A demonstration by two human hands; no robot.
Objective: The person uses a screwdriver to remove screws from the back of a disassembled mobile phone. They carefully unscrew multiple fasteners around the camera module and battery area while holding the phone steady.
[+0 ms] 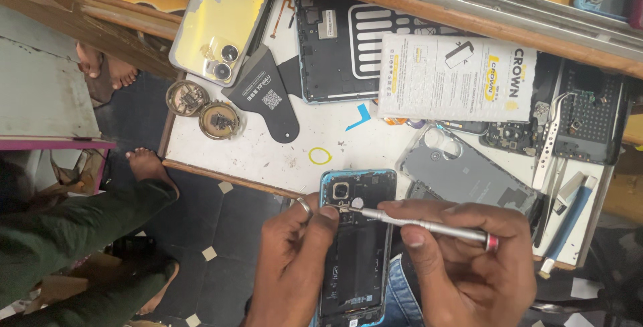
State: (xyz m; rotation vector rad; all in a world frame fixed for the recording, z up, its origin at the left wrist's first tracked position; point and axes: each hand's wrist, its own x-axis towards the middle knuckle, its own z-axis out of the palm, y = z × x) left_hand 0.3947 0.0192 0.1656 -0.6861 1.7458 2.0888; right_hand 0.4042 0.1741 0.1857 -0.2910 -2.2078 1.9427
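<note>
At six o'clock, off the white worktable's point(281, 153) near edge, the left hand point(291, 260) pinches the opened blue-framed phone point(355, 246) by its edge. The right hand point(462, 267) is closed around a slim silver screwdriver point(422, 223), tip beside the camera module. The phone looks light, rigid and fragile inside; its frame edges seem safest to hold.

The white scuffed worktop point(288, 146) lies bare only in a middle strip, between the black wedge-shaped plastic pry card point(264, 96) and the grey plastic phone back cover point(462, 176). Its far side is blocked by the yellow-backed phone in a clear case point(221, 19), the black opened phone frame point(335, 42) and the white padded parts pouch point(459, 78). To the right, steel tweezers point(552, 136) and a blue-handled flat tool point(569, 220) crowd the edge, and two round brass dishes of screws point(204, 109) sit at the left corner.
</note>
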